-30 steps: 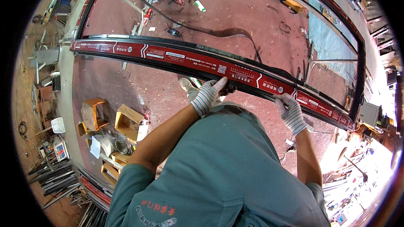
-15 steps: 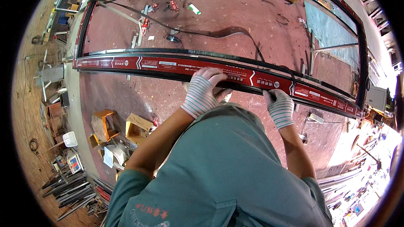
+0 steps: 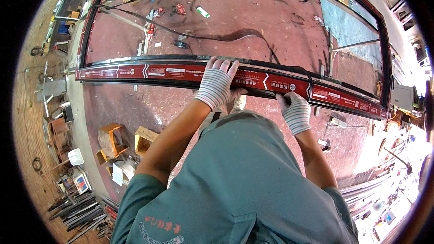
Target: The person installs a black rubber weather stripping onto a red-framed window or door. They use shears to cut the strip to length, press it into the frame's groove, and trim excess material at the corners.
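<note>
A large metal window frame [image 3: 167, 71], its near bar wrapped in red printed film, spans the view in front of me. My left hand [image 3: 216, 84], in a striped glove with bare fingertips, grips this bar. Its fingers lie across the red face and the thumb is at the near edge. My right hand [image 3: 294, 112], gloved alike, is closed at the near edge, thumb and forefinger pinched by a black rubber strip [image 3: 244, 32]. That strip runs loose through the frame's opening and loops over the bar beside my right hand. What lies inside the pinch is mostly hidden.
Cardboard boxes [image 3: 113, 141] stand on the reddish floor at the left. Dark metal profiles [image 3: 81, 212] are piled lower left, more lengths [image 3: 370, 190] lower right. A grey box [image 3: 402, 97] is beyond the frame's right end. Tools and scraps lie on the floor within the frame.
My left hand has shifted up over the bar, its fingers now stretching farther across the red face. The right hand stays pinched at the near edge. The view has shifted slightly.
</note>
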`<control>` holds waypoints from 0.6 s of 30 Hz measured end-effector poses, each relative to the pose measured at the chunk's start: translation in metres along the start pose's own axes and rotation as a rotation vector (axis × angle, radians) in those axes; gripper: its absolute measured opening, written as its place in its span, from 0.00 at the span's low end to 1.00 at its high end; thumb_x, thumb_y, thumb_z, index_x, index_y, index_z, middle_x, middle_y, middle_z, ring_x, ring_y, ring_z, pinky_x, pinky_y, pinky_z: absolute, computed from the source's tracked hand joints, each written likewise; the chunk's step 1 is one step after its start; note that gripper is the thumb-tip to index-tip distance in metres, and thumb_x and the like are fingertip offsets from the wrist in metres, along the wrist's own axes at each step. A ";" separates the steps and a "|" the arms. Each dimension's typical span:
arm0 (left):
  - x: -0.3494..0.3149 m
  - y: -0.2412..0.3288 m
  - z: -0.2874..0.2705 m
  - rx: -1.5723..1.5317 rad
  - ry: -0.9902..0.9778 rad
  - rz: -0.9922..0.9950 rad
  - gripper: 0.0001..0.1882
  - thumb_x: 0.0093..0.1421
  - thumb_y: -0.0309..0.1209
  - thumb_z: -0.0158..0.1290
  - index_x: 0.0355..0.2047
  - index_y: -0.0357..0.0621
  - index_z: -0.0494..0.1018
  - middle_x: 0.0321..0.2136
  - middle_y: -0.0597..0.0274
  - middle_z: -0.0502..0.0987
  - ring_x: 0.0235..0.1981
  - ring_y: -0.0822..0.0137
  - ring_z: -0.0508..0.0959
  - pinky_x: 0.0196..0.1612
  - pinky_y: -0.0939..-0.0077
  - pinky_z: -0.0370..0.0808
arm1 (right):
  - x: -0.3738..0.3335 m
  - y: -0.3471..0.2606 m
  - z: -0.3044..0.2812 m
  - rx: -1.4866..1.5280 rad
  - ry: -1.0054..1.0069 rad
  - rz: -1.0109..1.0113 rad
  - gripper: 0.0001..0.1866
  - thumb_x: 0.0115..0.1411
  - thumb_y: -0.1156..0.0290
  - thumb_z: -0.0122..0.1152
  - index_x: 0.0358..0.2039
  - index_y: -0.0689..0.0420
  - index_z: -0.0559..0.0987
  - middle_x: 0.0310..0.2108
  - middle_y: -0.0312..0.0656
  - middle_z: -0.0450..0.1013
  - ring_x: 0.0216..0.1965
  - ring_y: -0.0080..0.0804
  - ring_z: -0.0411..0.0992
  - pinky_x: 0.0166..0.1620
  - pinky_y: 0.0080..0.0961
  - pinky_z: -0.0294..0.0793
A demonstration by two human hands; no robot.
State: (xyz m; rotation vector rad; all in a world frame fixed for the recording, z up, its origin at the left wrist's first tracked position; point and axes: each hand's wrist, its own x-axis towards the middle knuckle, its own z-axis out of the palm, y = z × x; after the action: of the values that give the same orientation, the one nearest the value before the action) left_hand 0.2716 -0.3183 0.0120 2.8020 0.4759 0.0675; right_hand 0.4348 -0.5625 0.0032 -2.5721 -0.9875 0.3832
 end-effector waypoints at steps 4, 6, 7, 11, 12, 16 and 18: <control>0.001 0.004 -0.002 0.013 -0.021 -0.017 0.50 0.46 0.57 0.68 0.62 0.39 0.66 0.54 0.44 0.72 0.59 0.44 0.70 0.71 0.44 0.55 | -0.002 0.002 0.000 0.017 -0.012 -0.004 0.17 0.59 0.54 0.69 0.27 0.57 0.83 0.26 0.49 0.80 0.30 0.49 0.79 0.37 0.41 0.78; 0.001 0.005 -0.003 0.013 -0.026 -0.034 0.49 0.47 0.57 0.68 0.62 0.39 0.66 0.54 0.44 0.72 0.59 0.45 0.70 0.71 0.44 0.54 | -0.002 0.000 0.000 0.041 -0.027 0.030 0.17 0.59 0.55 0.70 0.27 0.57 0.83 0.26 0.49 0.80 0.31 0.49 0.79 0.37 0.41 0.78; 0.001 0.006 -0.003 0.011 -0.021 -0.044 0.49 0.47 0.57 0.68 0.62 0.39 0.67 0.54 0.44 0.72 0.60 0.45 0.70 0.71 0.44 0.53 | -0.002 -0.001 0.000 0.053 -0.033 0.048 0.16 0.58 0.56 0.70 0.27 0.57 0.83 0.27 0.49 0.80 0.31 0.49 0.79 0.37 0.41 0.78; 0.004 0.012 -0.007 0.006 -0.052 -0.106 0.47 0.49 0.57 0.66 0.62 0.39 0.67 0.54 0.44 0.72 0.61 0.46 0.69 0.73 0.44 0.51 | -0.005 0.005 0.008 0.120 0.063 -0.037 0.15 0.58 0.58 0.71 0.26 0.57 0.82 0.25 0.49 0.79 0.31 0.49 0.78 0.37 0.41 0.77; 0.004 0.013 -0.008 0.002 -0.050 -0.110 0.47 0.49 0.57 0.67 0.62 0.40 0.67 0.54 0.44 0.72 0.61 0.46 0.69 0.73 0.45 0.51 | -0.006 0.005 0.008 0.134 0.069 -0.041 0.15 0.58 0.58 0.71 0.26 0.57 0.82 0.25 0.49 0.78 0.31 0.49 0.78 0.36 0.41 0.77; 0.002 0.012 -0.011 -0.037 -0.033 -0.101 0.47 0.49 0.57 0.67 0.62 0.42 0.67 0.55 0.46 0.73 0.61 0.46 0.69 0.73 0.46 0.51 | -0.007 0.003 0.007 0.145 0.092 -0.045 0.15 0.58 0.58 0.71 0.26 0.57 0.82 0.24 0.49 0.77 0.29 0.49 0.77 0.35 0.41 0.77; 0.000 0.006 -0.011 -0.049 -0.024 -0.083 0.47 0.49 0.57 0.67 0.63 0.43 0.67 0.55 0.46 0.73 0.61 0.46 0.69 0.73 0.46 0.52 | -0.005 0.000 0.005 0.128 0.080 -0.038 0.15 0.58 0.58 0.71 0.26 0.57 0.82 0.23 0.48 0.77 0.28 0.49 0.77 0.34 0.40 0.76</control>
State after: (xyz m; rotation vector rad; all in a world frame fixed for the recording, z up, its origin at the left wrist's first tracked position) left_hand 0.2723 -0.3211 0.0242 2.7289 0.5757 0.0273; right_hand 0.4289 -0.5647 -0.0007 -2.4307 -0.9506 0.3194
